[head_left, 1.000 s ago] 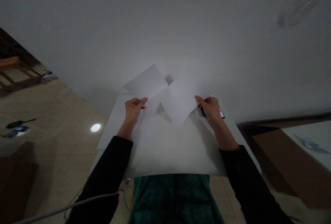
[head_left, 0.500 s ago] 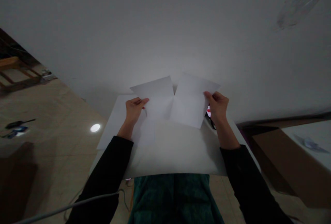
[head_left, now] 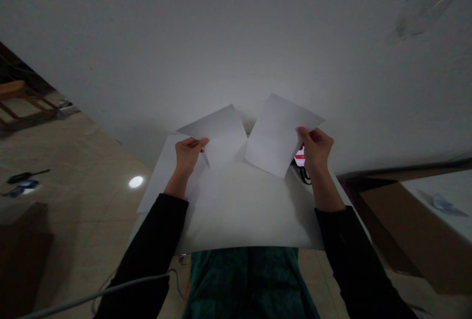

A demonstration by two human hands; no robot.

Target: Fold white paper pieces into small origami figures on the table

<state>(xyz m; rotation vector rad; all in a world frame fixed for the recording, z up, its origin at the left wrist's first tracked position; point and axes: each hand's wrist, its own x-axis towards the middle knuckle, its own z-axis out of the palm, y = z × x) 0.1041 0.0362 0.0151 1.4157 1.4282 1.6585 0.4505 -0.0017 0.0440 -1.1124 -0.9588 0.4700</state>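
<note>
My left hand pinches the left edge of a white sheet of paper, tilted above the table. Between thumb and fingers, my right hand grips the right edge of another white sheet. The two held sheets come close together near the middle, with a gap opening toward the top. More white paper lies flat at the table's left side, partly under my left hand. Both sheets are over the white table.
Behind the table rises a pale wall. A lit screen and dark cable are beside my right hand. A grey cable crosses my left sleeve. Cardboard stands right; a wooden stool is far left.
Both hands have moved outward, the right one slightly up as well. The held sheets are farther apart at the top, and more of the screen and dark cable shows.
</note>
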